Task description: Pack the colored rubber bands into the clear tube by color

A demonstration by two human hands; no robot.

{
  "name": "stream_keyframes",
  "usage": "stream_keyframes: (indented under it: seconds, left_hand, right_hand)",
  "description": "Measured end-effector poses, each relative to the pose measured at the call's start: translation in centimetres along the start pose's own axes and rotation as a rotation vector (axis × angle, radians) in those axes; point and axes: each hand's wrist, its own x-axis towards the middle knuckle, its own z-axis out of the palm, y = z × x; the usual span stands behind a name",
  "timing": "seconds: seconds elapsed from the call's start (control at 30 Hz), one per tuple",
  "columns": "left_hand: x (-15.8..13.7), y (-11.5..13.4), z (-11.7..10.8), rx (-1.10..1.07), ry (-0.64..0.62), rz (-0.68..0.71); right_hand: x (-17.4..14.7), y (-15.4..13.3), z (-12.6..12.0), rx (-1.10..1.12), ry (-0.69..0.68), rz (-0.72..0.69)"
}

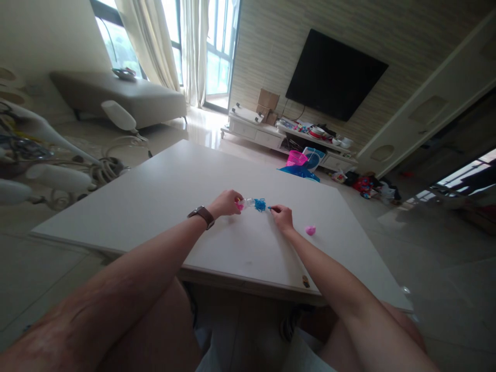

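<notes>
My left hand [226, 203], with a watch on its wrist, is closed round the pink end [239, 205] of a small clear container [248, 202]. The container lies low over the white table, its other end towards my right hand. Against that end is a cluster of small blue pieces [260, 204]; whether they are inside or outside it, I cannot tell. My right hand [282, 217] pinches one thin blue piece [270, 208] just right of the cluster. A small pink object [310, 230], rounded with a pointed tip, sits on the table beyond my right wrist.
The white table [155, 191] spreads under both hands. A small brown and yellow object [306, 281] lies at its near edge by my right forearm. Past the far edge are a pink basket [296, 158] and a blue item [298, 172]. White lamp arms [58, 178] stand at the left.
</notes>
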Motion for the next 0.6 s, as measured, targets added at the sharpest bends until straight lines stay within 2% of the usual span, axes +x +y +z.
stream_keyframes:
  seconds: [0.17,0.33,0.5,0.6]
  left_hand:
    - [0.0,0.3,0.4,0.027,-0.014,0.030]
    - [0.0,0.7,0.7,0.060,-0.001,0.070]
    - [0.0,1.0,0.6,0.036,-0.019,0.099]
    - [-0.2,1.4,0.5,-0.025,-0.050,0.076]
  right_hand:
    - [0.0,-3.3,-1.6,0.123,-0.051,-0.037]
    - [-0.1,-7.7,-2.1,0.172,-0.202,-0.165]
    - [0.0,-10.4,-2.4,0.007,-0.329,-0.383]
    - [0.3,-11.2,-2.7,-0.056,-0.354,-0.445]
